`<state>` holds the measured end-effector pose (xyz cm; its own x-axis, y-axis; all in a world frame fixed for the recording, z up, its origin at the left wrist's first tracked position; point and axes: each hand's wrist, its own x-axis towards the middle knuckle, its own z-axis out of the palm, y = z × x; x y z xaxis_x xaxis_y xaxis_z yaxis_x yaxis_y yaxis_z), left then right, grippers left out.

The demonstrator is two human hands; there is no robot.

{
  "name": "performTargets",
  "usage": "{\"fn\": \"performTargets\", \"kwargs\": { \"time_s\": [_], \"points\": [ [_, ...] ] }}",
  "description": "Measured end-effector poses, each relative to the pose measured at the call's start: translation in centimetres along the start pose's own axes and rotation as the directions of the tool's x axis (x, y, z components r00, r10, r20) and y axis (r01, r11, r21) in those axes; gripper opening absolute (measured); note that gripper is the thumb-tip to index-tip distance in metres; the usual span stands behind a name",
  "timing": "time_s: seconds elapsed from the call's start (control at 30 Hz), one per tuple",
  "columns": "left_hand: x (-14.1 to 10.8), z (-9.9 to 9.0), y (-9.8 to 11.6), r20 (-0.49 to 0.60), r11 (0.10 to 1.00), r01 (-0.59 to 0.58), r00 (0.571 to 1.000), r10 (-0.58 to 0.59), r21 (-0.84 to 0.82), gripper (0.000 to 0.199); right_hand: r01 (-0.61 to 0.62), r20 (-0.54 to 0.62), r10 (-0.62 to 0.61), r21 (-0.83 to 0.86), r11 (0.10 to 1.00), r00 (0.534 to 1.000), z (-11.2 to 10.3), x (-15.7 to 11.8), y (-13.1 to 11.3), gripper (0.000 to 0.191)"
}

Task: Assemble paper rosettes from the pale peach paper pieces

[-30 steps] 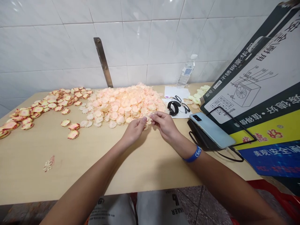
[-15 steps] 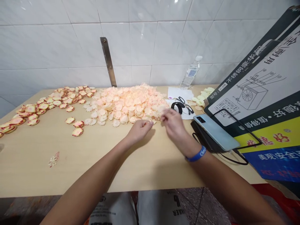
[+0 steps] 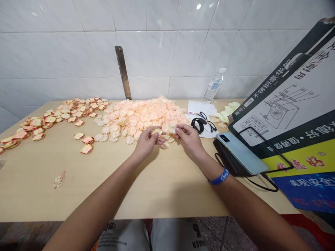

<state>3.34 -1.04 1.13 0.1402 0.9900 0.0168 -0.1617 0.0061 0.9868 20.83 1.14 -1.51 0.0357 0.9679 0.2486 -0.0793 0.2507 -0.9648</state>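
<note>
My left hand (image 3: pixel 146 141) is closed around a small stack of cream artificial flower petals (image 3: pixel 157 132) with fringed edges. Just to its right, my right hand (image 3: pixel 191 141) pinches a thin, pale petal layer (image 3: pixel 172 129) between thumb and fingers. Both hands are held at the front edge of a large heap of pale pink petal layers (image 3: pixel 146 113). Along the left lie thicker petal stacks with red rims (image 3: pixel 49 119), and a few sit apart in front of them (image 3: pixel 87 149).
A blue phone (image 3: pixel 242 153) lies on a black object beside a big printed carton (image 3: pixel 282 115). Eyeglasses (image 3: pixel 211 125), a black band (image 3: pixel 197 125) and white paper sit behind my right hand. A water bottle (image 3: pixel 213 87) stands by the wall. Tiny pale bits (image 3: pixel 59 179) lie front left.
My left hand has turned and opened up somewhat, so its petals now show. My right hand has drawn slightly down and nearer, with a thin petal layer visible in its fingers.
</note>
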Motion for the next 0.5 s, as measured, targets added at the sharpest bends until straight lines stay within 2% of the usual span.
{"fn": "performTargets", "kwargs": {
  "time_s": [0.07, 0.2, 0.3, 0.4, 0.5],
  "points": [
    [-0.1, 0.0, 0.1, -0.015, 1.0, 0.014, 1.0, -0.014, 0.005, 0.03, 0.006, -0.04, -0.007, -0.019, 1.0, 0.999, -0.2, 0.1, 0.2, 0.024],
    [-0.2, -0.1, 0.1, -0.056, 0.998, 0.055, 0.997, -0.055, -0.001, 0.022, 0.092, -0.097, -0.106, -0.138, 0.986, 0.99, -0.7, 0.0, -0.7, 0.019],
    [-0.1, -0.2, 0.0, -0.056, 0.998, 0.069, 0.996, -0.07, -0.011, 0.028, 0.046, -0.059, -0.057, -0.162, 0.986, 0.997, -1.1, 0.1, -1.5, 0.02],
    [-0.2, -0.1, 0.0, -0.043, 0.997, 0.078, 0.996, -0.079, -0.013, 0.033, 0.019, -0.024, -0.022, -0.114, 0.993, 0.999, -1.0, 0.5, -1.8, 0.022],
    [-0.2, 0.0, 0.0, -0.022, 0.998, 0.054, 0.998, -0.055, -0.01, 0.033, 0.042, 0.066, -0.039, -0.045, 0.998, 0.997, -0.7, 0.8, -1.5, 0.045]
  ]
}}
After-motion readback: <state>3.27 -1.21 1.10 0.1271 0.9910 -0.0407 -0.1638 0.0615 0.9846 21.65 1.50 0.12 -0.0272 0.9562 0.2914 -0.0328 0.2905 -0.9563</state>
